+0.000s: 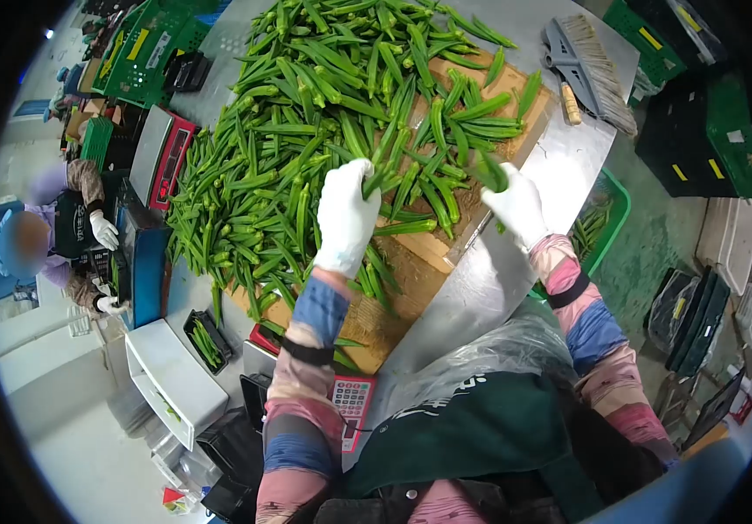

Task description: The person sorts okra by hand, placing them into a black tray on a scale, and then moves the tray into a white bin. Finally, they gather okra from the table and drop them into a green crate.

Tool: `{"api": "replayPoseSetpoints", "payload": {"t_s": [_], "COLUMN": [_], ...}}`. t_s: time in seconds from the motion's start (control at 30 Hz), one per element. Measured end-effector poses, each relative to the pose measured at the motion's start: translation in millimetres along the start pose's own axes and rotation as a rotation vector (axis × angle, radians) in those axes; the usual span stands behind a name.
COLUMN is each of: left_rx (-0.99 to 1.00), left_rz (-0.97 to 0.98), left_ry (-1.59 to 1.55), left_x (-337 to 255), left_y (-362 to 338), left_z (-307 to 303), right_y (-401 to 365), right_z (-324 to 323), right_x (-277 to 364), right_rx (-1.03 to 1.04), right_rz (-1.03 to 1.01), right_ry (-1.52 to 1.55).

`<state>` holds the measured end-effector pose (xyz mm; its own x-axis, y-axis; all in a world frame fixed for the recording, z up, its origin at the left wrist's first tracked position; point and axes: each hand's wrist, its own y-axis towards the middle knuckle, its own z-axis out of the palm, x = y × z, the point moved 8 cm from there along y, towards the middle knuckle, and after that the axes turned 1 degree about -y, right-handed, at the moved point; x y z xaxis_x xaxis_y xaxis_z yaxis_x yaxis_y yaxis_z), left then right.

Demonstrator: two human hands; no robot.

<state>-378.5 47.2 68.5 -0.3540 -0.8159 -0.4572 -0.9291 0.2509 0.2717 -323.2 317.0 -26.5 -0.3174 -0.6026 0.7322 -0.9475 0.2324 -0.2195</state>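
Observation:
A large heap of green okra (306, 113) spreads over a brown board (376, 327) on the metal table (459, 323). My left hand (347, 218), in a white glove, is at the near side of the heap, its fingers closed around okra (377, 178). To the right, at the board's edge, my gloved right hand (520, 208) grips an okra pod (490, 173) between thumb and fingers; the pod is slightly blurred. Loose pods (437, 188) lie on the board between both hands.
A grey brush (581, 65) and a wooden handle (571, 105) lie at the far right. Below the table edge stands a green basket (613, 223) with okra. A red scale (354, 397), a black tray of okra (207, 341) and a white bin (175, 380) are left. Another person (70, 218) works beyond.

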Motion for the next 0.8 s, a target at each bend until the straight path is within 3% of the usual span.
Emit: {"api": "replayPoseSetpoints", "payload": {"t_s": [0.07, 0.13, 0.17, 0.2, 0.23, 0.37, 0.47, 0.5, 0.53, 0.6, 0.67, 0.73, 0.8], "left_rx": [0.025, 0.371, 0.431, 0.416, 0.355, 0.154, 0.29, 0.358, 0.295, 0.176, 0.179, 0.179, 0.207], "left_rz": [0.13, 0.082, 0.049, 0.064, 0.083, 0.18, 0.04, -0.029, -0.101, -0.243, -0.469, -0.68, -0.849], "left_ry": [-0.05, 0.155, 0.235, 0.334, 0.341, 0.355, 0.269, 0.244, 0.111, -0.161, -0.463, -0.864, -1.211], "left_x": [-24.3, -27.4, -19.2, -19.6, -20.0, -17.0, -7.8, -1.1, 2.2, 3.7, 7.8, 12.0, 9.7], "left_y": [-18.0, -46.0, -63.1, -71.8, -76.7, -78.5, -72.4, -70.6, -70.9, -80.5, -92.2, -105.1, -119.2], "left_z": [-4.6, 30.6, 49.0, 56.1, 58.6, 60.9, 56.6, 58.2, 49.3, 31.2, 23.8, 21.4, 18.5], "right_y": [-7.4, -9.6, -15.6, -21.4, -24.8, -16.9, -5.0, 1.7, 4.6, -0.7, -8.7, -30.2, -52.1], "right_z": [18.5, 61.7, 69.1, 73.1, 78.3, 86.1, 82.2, 76.8, 72.2, 52.9, 46.5, 49.0, 35.3], "right_x": [16.7, 15.2, 28.5, 39.8, 44.6, 57.9, 53.0, 45.5, 39.0, 31.1, 16.4, -13.1, -25.4], "right_rx": [0.092, 0.016, 0.037, 0.054, -0.075, -0.08, 0.018, 0.13, 0.188, 0.199, 0.281, 0.593, 0.666], "right_rz": [0.01, -0.127, -0.133, -0.138, -0.263, -0.311, -0.174, -0.003, 0.062, 0.007, -0.146, 0.159, 0.234], "right_ry": [-0.003, -0.119, -0.215, -0.312, -0.324, -0.479, -0.37, -0.289, -0.253, -0.073, 0.339, 0.703, 0.839]}}
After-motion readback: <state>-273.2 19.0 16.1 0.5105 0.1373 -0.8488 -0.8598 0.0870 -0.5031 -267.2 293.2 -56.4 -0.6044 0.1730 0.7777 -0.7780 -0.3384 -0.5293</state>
